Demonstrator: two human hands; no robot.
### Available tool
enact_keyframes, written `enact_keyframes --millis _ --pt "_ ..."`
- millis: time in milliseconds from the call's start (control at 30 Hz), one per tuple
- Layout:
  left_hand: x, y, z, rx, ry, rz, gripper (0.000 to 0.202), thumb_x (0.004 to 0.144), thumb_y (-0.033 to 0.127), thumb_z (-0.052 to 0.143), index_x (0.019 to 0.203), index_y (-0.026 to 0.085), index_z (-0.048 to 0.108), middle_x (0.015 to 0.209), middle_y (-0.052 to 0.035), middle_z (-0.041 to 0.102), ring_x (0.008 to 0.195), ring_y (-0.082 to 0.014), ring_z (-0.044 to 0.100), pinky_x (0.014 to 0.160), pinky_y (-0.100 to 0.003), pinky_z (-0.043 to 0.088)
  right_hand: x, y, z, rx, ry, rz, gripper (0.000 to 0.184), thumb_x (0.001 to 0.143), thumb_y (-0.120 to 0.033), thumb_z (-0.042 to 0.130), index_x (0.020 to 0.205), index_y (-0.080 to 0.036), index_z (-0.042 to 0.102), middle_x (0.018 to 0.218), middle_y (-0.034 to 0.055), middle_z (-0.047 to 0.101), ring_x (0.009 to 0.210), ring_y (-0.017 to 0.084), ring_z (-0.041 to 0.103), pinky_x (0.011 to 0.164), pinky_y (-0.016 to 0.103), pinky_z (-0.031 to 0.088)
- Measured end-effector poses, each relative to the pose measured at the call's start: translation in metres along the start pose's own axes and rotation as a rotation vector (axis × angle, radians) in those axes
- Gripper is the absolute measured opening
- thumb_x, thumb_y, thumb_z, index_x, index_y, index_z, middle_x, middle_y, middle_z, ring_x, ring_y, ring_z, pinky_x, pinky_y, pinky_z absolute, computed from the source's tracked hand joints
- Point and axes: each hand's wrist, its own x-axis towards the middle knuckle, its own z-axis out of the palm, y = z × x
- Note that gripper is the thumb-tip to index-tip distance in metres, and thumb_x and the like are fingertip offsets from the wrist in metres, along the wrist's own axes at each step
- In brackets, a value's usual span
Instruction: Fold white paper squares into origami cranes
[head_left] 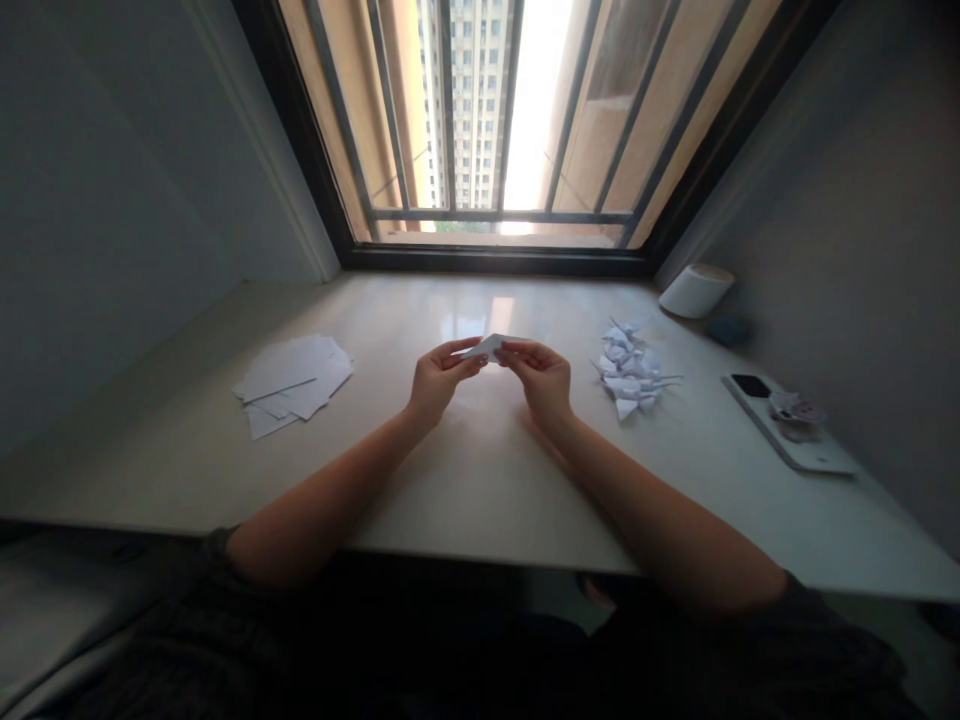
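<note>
A small folded piece of white paper (491,345) is held up between my two hands, above the middle of the white table. My left hand (441,378) pinches its left side between thumb and fingers. On the other side, my right hand (541,375) grips the right end the same way. The paper peaks in the middle; its ends are hidden by my fingers. To the left lies a loose stack of white paper sheets (296,375). A heap of folded white paper figures (630,370) with pointed tips sits to the right.
On the far right, a white phone (780,430) bears a small clear object (796,410). A white cylinder (697,290) lies tilted near the right wall, beside a dark bluish item (727,330). The table (480,500) meets a barred window (495,260) at the back.
</note>
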Motion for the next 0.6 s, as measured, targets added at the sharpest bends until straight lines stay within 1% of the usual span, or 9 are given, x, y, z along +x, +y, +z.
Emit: enact_keyframes --millis 233,400,467,600 --pt "0.0007 0.0007 -0.0012 -0.004 -0.029 -0.01 0.05 0.059 0.03 0.084 0.105 0.016 0.071 0.086 -0.0069 0.075 0.081 -0.0177 0.069 0.085 -0.034 0.051 0.0018 -0.0005 -0.0007 0.021 0.008 0.018 0.024 0.056 -0.03 0.084 0.076 -0.02 0.073 0.081 0.0022 0.075 0.075 0.018 0.069 0.079 0.039 0.057" --pt "0.0005 0.0025 -0.0015 0.011 -0.039 -0.013 0.05 0.061 0.032 0.083 0.107 0.017 0.071 0.087 -0.0071 0.076 0.083 -0.0189 0.07 0.085 -0.035 0.051 0.0034 -0.0018 -0.0019 -0.009 0.007 0.036 0.027 0.055 -0.032 0.084 0.077 -0.02 0.073 0.08 0.0032 0.075 0.075 0.02 0.07 0.078 0.04 0.056" --pt "0.0002 0.0033 -0.0015 0.024 -0.041 -0.013 0.049 0.062 0.033 0.083 0.107 0.017 0.071 0.088 -0.0074 0.076 0.084 -0.0195 0.07 0.085 -0.035 0.051 0.004 -0.0027 -0.0026 -0.02 0.004 0.04 0.028 0.055 -0.033 0.084 0.077 -0.02 0.073 0.08 0.0035 0.075 0.075 0.02 0.069 0.076 0.039 0.056" --pt "-0.0002 0.0042 -0.0021 0.04 -0.062 -0.015 0.051 0.065 0.036 0.08 0.111 0.017 0.07 0.089 -0.0082 0.076 0.085 -0.0213 0.07 0.086 -0.037 0.051 0.0056 -0.0043 -0.0045 -0.066 0.011 0.061 0.028 0.056 -0.034 0.083 0.078 -0.019 0.073 0.073 0.0029 0.074 0.067 0.018 0.067 0.069 0.035 0.054"
